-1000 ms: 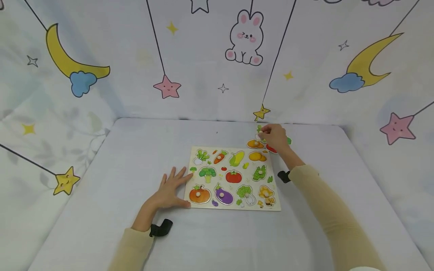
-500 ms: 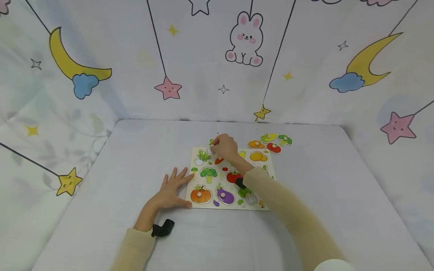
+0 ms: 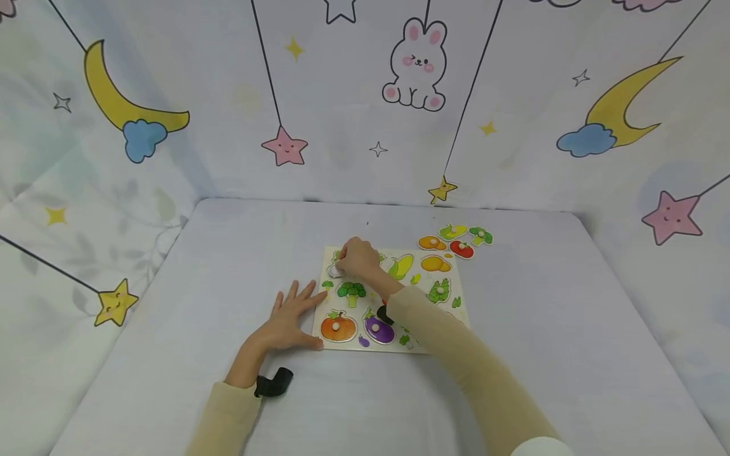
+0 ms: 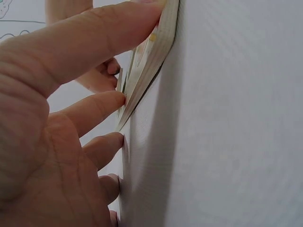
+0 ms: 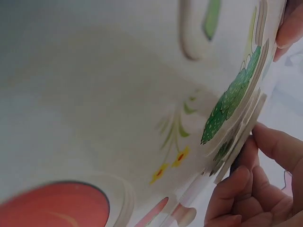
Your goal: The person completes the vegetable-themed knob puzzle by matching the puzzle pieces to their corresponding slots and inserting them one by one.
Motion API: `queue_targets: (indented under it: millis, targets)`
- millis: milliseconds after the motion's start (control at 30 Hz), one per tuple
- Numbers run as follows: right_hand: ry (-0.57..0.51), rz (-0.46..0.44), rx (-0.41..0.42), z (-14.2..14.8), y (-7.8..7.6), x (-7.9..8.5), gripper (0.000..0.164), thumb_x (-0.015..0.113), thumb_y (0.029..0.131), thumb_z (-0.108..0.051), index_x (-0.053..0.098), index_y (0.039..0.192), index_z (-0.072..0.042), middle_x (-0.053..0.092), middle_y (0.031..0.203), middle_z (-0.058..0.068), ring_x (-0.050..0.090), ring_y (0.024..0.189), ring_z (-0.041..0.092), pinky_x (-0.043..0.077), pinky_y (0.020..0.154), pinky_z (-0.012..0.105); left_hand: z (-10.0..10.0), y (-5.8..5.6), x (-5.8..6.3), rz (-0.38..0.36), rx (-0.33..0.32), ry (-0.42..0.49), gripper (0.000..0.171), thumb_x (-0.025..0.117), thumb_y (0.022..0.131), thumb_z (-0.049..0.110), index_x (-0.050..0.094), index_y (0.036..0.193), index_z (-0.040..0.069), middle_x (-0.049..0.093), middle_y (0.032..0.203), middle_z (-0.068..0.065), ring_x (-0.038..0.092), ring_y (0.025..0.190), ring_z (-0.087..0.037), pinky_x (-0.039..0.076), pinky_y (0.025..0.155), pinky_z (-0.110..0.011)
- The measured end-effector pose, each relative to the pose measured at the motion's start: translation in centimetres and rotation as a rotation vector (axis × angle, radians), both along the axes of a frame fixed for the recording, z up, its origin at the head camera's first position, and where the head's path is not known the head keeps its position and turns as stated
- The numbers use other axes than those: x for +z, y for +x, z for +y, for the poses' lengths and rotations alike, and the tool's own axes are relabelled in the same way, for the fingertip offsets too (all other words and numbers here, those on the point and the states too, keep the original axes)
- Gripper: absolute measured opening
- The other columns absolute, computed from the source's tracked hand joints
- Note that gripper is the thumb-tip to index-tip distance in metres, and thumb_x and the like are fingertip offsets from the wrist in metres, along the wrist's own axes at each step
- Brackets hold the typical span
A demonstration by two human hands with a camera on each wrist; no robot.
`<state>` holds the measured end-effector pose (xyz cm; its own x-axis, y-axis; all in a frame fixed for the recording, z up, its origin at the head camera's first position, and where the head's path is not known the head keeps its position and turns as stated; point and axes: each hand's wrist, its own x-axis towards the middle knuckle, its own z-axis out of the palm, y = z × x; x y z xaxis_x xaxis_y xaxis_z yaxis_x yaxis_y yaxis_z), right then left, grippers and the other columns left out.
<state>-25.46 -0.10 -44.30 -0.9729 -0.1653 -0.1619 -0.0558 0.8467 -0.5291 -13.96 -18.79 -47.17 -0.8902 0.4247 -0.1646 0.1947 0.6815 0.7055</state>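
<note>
On the white table (image 3: 234,253), head view: one puzzle board (image 3: 333,304); left hand (image 3: 288,322), fingers spread, gripping nothing, touched its left edge; right hand (image 3: 360,259) pinched a turnip piece (image 3: 335,272) at its far-left corner. Left wrist: thumb met the board. Right wrist: the piece showed edge-on, close to the board.

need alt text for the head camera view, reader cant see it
A person's right hand pinches a white-and-green piece at the far left corner of a vegetable puzzle board, the left hand spread at its left edge. Four loose pieces lie by the far right corner; behind is a cartoon-printed backdrop.
</note>
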Motion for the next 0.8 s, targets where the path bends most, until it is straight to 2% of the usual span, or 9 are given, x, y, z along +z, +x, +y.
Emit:
queue_targets:
  millis: [200, 433, 533, 633, 800]
  targets:
    - [-0.022, -0.070, 0.041, -0.1, 0.1, 0.2, 0.006, 0.070, 0.088, -0.016, 0.071, 0.090, -0.011, 0.071, 0.091, 0.005, 0.060, 0.071, 0.017, 0.046, 0.058, 0.027, 0.0, -0.1, 0.1, 0.004, -0.001, -0.002, 0.099, 0.089, 0.063, 0.029, 0.042, 0.149, 0.013, 0.015, 0.163, -0.017, -0.008, 0.149, -0.046, -0.013, 0.116, -0.065]
    - [-0.036, -0.100, 0.123, 0.6, 0.5, 0.7, 0.026, 0.069, 0.090, -0.018, 0.068, 0.115, -0.009, 0.071, 0.111, 0.007, 0.062, 0.090, 0.020, 0.052, 0.076, 0.031, 0.1, -0.1, 0.0, 0.009, -0.004, 0.004, 0.099, 0.089, 0.063, 0.029, 0.042, 0.149, 0.011, 0.015, 0.163, -0.018, -0.008, 0.149, -0.048, -0.013, 0.115, -0.067]
    - [-0.050, -0.111, 0.143, 1.4, 0.7, 1.4, 0.031, 0.069, 0.090, -0.019, 0.066, 0.119, -0.009, 0.070, 0.107, 0.008, 0.063, 0.089, 0.021, 0.053, 0.077, 0.031, 0.1, -0.1, 0.0, 0.009, -0.005, 0.006, 0.099, 0.089, 0.063, 0.029, 0.042, 0.149, 0.011, 0.015, 0.163, -0.019, -0.008, 0.149, -0.048, -0.013, 0.115, -0.067]
    - [-0.094, -0.108, 0.163, 2.5, 0.8, 2.0, 0.031, 0.069, 0.090, -0.018, 0.066, 0.119, -0.007, 0.068, 0.101, 0.009, 0.064, 0.082, 0.021, 0.054, 0.071, 0.029, 0.1, -0.1, 0.0, 0.007, -0.004, 0.002, 0.099, 0.089, 0.063, 0.029, 0.042, 0.149, 0.011, 0.015, 0.163, -0.019, -0.008, 0.149, -0.048, -0.013, 0.115, -0.067]
    - [-0.141, -0.067, 0.161, 6.3, 0.1, 2.7, 0.026, 0.068, 0.091, -0.016, 0.068, 0.114, -0.006, 0.067, 0.095, 0.010, 0.062, 0.076, 0.021, 0.050, 0.063, 0.025, 0.2, -0.1, 0.0, -0.008, 0.007, -0.006, 0.100, 0.088, 0.063, 0.029, 0.041, 0.149, 0.012, 0.014, 0.164, -0.017, -0.009, 0.149, -0.045, -0.014, 0.116, -0.065]
